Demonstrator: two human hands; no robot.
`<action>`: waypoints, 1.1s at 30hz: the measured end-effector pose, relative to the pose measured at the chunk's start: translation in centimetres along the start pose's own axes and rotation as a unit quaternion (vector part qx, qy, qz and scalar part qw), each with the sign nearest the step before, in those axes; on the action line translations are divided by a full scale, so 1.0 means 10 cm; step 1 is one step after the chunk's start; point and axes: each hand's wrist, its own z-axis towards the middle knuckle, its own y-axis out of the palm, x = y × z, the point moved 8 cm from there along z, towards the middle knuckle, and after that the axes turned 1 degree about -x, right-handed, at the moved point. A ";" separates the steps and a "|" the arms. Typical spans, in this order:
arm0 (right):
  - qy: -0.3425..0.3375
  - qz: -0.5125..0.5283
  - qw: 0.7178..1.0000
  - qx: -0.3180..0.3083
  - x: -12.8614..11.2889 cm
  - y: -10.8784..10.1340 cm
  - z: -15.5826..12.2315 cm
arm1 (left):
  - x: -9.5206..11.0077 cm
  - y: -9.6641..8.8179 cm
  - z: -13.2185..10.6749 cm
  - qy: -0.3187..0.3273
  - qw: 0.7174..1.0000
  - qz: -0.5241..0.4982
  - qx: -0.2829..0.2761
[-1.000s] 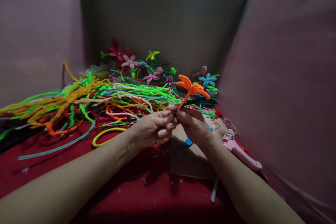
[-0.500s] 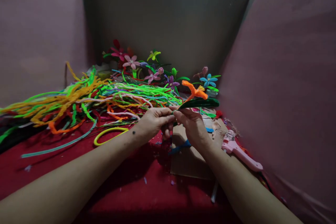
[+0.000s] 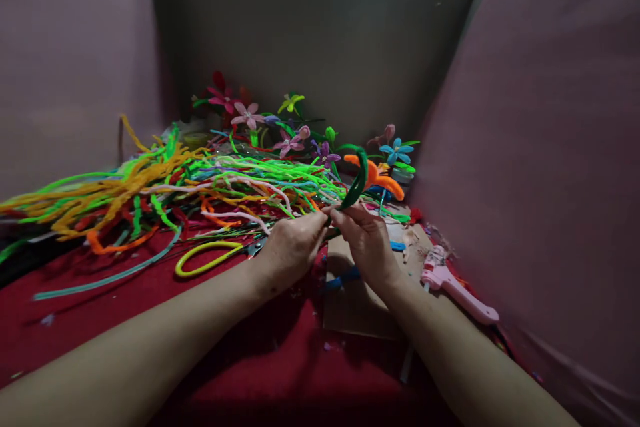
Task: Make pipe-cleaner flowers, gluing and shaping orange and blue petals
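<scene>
Two bare hands, close together, pinch one bent green leaf (image 3: 359, 180) beside an orange flower (image 3: 389, 185)

Fingers of the left hand (image 3: 293, 247) and the right hand (image 3: 367, 240) are closed on the lower end of this leaf, above the cardboard (image 3: 360, 319); the flower shows just behind it, its stem is hidden; yellow-handled scissors (image 3: 237, 250) lie near the left wrist, a pink glue gun (image 3: 461, 290) beyond the right forearm
</scene>
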 end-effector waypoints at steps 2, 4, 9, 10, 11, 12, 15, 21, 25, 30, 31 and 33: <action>0.001 -0.027 1.000 -0.001 0.02 0.00 0.00 | 0.03 -0.02 -0.02 0.020 0.998 0.050 0.022; 0.014 -0.029 0.999 -0.009 0.08 -0.01 0.02 | -0.05 0.03 0.00 -0.032 0.999 -0.017 -0.023; 0.064 0.104 0.990 -0.077 0.24 0.06 0.04 | -0.13 0.21 0.00 -0.164 0.918 -0.327 -0.153; 0.066 0.128 0.987 -0.076 0.25 0.06 0.04 | -0.12 0.23 -0.01 -0.175 0.895 -0.378 -0.160; 0.066 0.144 0.985 -0.069 0.26 0.05 0.04 | -0.12 0.25 -0.02 -0.184 0.872 -0.421 -0.171; 0.066 0.155 0.984 -0.063 0.27 0.03 0.04 | -0.11 0.28 -0.04 -0.190 0.850 -0.455 -0.186; 0.077 0.179 0.977 -0.084 0.27 0.06 0.04 | -0.07 0.34 -0.10 -0.198 0.803 -0.508 -0.242; 0.097 0.217 0.967 -0.096 0.26 0.09 0.06 | -0.08 0.31 -0.08 -0.160 0.869 -0.390 -0.258; 0.095 0.140 0.985 0.010 0.33 -0.04 0.06 | -0.02 -0.02 0.03 -0.011 0.999 -0.032 -0.038; 0.086 0.110 0.990 -0.014 0.34 0.02 0.03 | -0.02 -0.02 0.02 -0.014 1.000 -0.015 -0.008; 0.089 0.126 0.988 -0.028 0.35 0.03 0.03 | -0.06 0.01 0.03 -0.044 0.996 -0.066 -0.031; 0.097 0.157 0.981 -0.052 0.37 0.05 0.03 | -0.09 0.07 0.04 -0.091 0.982 -0.150 -0.070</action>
